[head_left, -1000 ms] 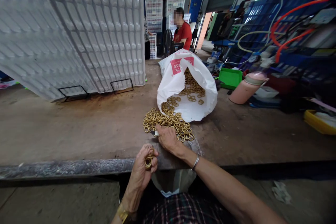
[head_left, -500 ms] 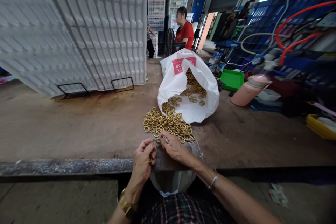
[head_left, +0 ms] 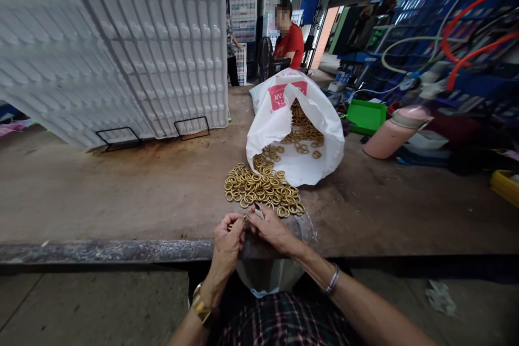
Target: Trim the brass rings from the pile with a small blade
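Observation:
My left hand (head_left: 227, 243) is closed on brass-coloured rings (head_left: 230, 226), pinching one of them between thumb and forefinger. My right hand (head_left: 274, 231) meets it at the fingertips and grips a small hand tool (head_left: 258, 212), pale with a dark end; its exact kind cannot be made out. Just beyond both hands lies a heap of loose rings (head_left: 263, 186) on the wooden table (head_left: 154, 194). More rings spill from the mouth of a white sack (head_left: 300, 165) lying on its side behind the heap.
White ribbed plastic trays (head_left: 170, 48) stand on edge at the left against black wire supports (head_left: 192, 127). A green tray (head_left: 367, 116), a pink bottle (head_left: 391, 138) and orange hoses (head_left: 462, 62) crowd the right. A person in red (head_left: 292, 43) sits beyond the table.
My left hand has moved up and right so its fingertips meet my right hand's. The tool in my right hand has tilted, its dark end now showing. The head view has shifted slightly.

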Motion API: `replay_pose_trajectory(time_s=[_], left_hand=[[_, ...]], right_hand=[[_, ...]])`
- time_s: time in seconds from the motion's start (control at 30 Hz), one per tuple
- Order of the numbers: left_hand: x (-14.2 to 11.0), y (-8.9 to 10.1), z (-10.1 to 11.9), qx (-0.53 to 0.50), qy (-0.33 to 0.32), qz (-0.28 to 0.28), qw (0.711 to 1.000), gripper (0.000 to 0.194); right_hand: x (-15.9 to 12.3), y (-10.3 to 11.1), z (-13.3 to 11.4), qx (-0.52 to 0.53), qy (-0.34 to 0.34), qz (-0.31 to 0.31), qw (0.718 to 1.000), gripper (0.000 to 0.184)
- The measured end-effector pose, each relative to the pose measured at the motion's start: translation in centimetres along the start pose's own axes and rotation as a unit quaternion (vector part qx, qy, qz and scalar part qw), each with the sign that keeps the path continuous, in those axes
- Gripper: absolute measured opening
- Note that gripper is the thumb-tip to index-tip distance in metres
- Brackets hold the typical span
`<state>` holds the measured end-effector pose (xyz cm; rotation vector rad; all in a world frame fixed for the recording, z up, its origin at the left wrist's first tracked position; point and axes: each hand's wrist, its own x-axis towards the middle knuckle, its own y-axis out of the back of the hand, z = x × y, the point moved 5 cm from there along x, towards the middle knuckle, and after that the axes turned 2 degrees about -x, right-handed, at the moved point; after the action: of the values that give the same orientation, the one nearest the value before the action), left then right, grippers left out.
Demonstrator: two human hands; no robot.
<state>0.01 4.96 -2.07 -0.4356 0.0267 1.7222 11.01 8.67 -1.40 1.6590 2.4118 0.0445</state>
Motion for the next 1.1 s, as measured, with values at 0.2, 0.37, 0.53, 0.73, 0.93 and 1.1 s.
replay_pose_trajectory(time_s=[0.2,0.37,0.53,0.73,0.93,1.1], left_hand=[[-0.2,-0.1,0.0,-0.024,0.007,-0.018,1.000,0.028],[-0.5,-0.4,-0.1,-0.033,0.024,-0.040,0.998,0.030],[-0.8,-0.6,-0.2,-0.039,0.029,-0.054,0.997,0.031],[-1.1,-0.7,0.1,-0.087,0.042,-0.052,0.994,0.031],[-1.2,-0.8,0.1,-0.140,0.058,-0.089,0.984,0.029],[-1.2,-0.7,-0.1,-0.140,0.054,-0.098,0.984,0.029]], right_hand=[[0.3,-0.3,0.9,0.074,-0.043,-0.037,0.996,0.029],[0.6,0.4,0.2,0.028,-0.006,0.019,0.999,0.025],[0.5,0.6,-1.1,-0.087,0.064,0.069,0.992,0.020],[0.4,0.2,-1.4,-0.101,0.082,0.060,0.990,0.021],[0.2,0.1,-1.5,-0.081,0.078,0.051,0.992,0.022],[0.0,0.2,-1.7,-0.110,0.093,0.052,0.988,0.022]])
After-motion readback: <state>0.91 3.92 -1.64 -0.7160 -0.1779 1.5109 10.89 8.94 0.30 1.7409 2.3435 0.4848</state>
